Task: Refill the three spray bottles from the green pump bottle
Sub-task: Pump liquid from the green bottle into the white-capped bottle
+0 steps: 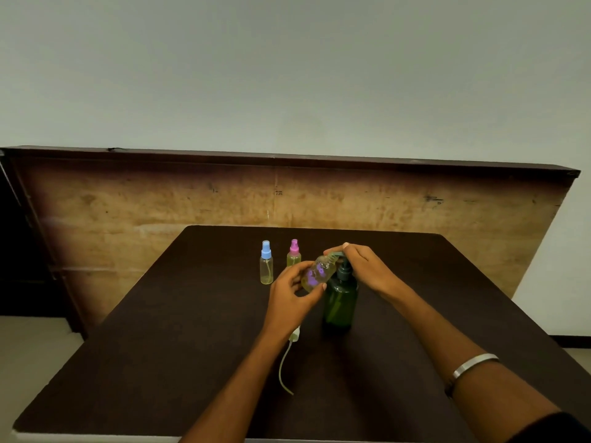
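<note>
**Open bottle tipped at the pump spout**

Dark table point(160, 362) against a worn wooden board: the green pump bottle point(340, 302) stands mid-table. Left hand point(292, 297) curls round an uncapped spray bottle point(318, 274), tilting its neck to the spout. Right hand point(361, 265) rests fingers on the pump head. Blue-capped bottle point(266, 266) and pink-capped bottle point(294, 255) wait behind; a loose sprayer point(289, 356) lies near the left wrist. That thin plastic looks light, smooth, likely slippery when wet; gripping mid-body seems safest.
</note>
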